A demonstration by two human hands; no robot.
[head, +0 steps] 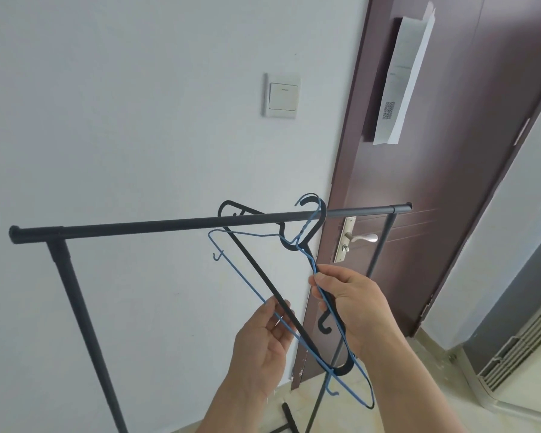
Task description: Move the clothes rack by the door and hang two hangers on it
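Note:
A black clothes rack (156, 225) stands in front of the white wall, its top bar reaching to the brown door (444, 170). A black plastic hanger (250, 260) and a thin blue wire hanger (231, 270) lie tilted together, their hooks over the bar near its right part. My left hand (263, 342) pinches the bottom bars of both hangers. My right hand (347, 304) grips their right shoulders lower down, fingers closed around the blue wire and the black arm.
A light switch (282, 95) sits on the wall left of the door. A paper sheet (400, 79) hangs on the door above the silver handle (361, 237). A white unit with a grille (525, 354) stands at the lower right on the tiled floor.

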